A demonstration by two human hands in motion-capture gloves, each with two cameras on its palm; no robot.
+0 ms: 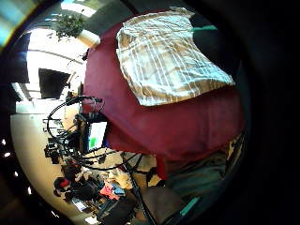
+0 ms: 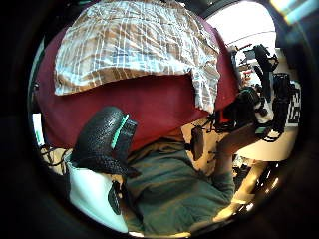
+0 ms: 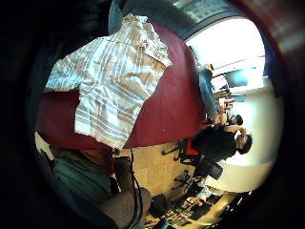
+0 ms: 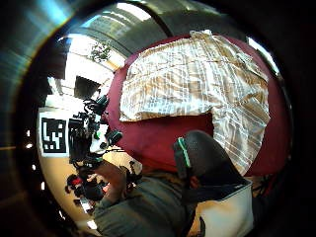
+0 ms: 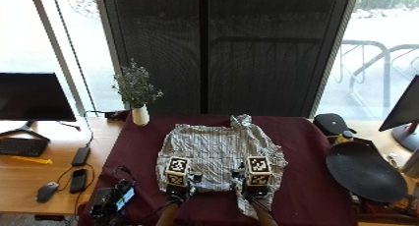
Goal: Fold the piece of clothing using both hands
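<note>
Striped shirt [image 5: 219,155] lies spread beyond both raised hands.

Outside view: I look down from behind the person.
Palm views: all four share the shirt [image 5: 219,155] on the tablecloth [image 5: 304,157], twelve o'clock from the hands.

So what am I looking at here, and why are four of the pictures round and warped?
No robot here: a person at a table wears black gloves with small wide-angle cameras on the palms. Those give the four round pictures, two per hand. The fifth looks down from above and behind the person. A striped shirt lies spread on a dark red tablecloth, one sleeve trailing toward the near edge. The left hand and right hand are at the shirt's near edge; I cannot tell whether they hold it. A vase of flowers stands at the far corner.
</note>
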